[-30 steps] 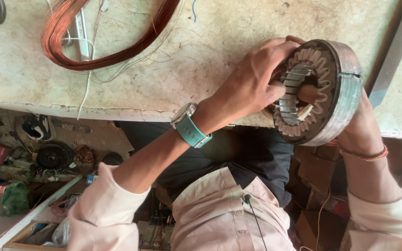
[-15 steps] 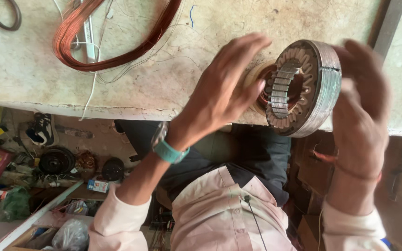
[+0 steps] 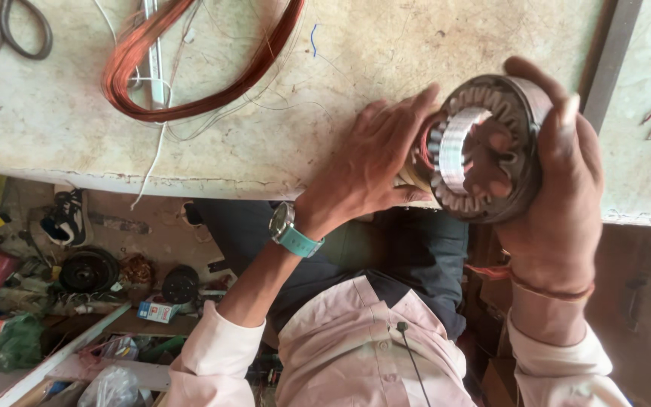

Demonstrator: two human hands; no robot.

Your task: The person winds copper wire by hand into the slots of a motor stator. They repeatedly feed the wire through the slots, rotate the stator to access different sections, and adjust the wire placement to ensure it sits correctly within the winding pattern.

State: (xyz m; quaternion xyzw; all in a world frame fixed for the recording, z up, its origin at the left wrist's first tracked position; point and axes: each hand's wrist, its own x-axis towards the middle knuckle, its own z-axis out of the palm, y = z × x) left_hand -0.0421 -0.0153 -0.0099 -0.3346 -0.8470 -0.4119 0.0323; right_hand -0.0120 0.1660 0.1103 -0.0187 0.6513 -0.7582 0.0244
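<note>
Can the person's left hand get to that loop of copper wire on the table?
Probably yes. The left hand rests against the round metal motor core, with bare table between it and the copper wire coil. Nothing blocks the way, though the hand would have to leave the core.

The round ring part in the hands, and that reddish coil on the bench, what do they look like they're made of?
The ring part looks like bare grey steel: dull metallic sheen, slotted teeth around a shinier bore. The coil looks like enamelled copper wire: glossy red-orange strands looped together.

A round grey metal motor stator [image 3: 487,147] with slotted core stands on edge, cupped by right fingers, left fingertips apparently touching its rim.
</note>
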